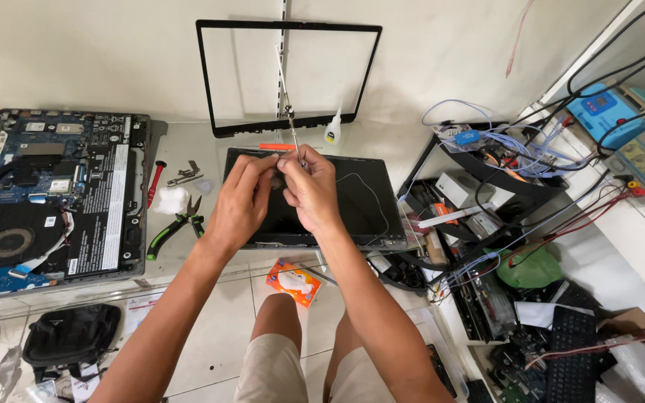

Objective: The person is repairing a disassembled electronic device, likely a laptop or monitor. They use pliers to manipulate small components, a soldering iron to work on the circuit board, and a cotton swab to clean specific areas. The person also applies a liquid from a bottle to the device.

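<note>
Holding: both hands meet above the dark flat laptop screen panel [352, 201] on the pale counter [188, 142]
Left hand [239, 205]: one; its grip is pinched, fingertips pressed on a small part at the foot of the thin metal hinge rod [290, 119]
Right hand [310, 190]: one; its grip is curled tight, pinching the same rod just beside the left fingertips
Hinge rod: one, standing nearly upright, rising from the two hands up across the frame behind
Screen panel: one, lying flat under the hands, with a thin white wire looped over its right half
Black rectangular plastic bezel frame [289, 75]: one, leaning upright against the wall behind the panel
Small white glue bottle [332, 128]: one, upright, just in front of the bezel's lower right corner
Opened grey laptop base with exposed circuit board and fan [57, 194]: one, at the far left of the counter
Green-handled pliers [175, 226]: one pair, between the laptop base and the panel
Red-handled screwdriver [154, 183]: one, beside the laptop base
Orange tissue pack [293, 281]: one, at the counter's near edge
Black pouch [71, 333]: one, on the tiled floor at lower left
</note>
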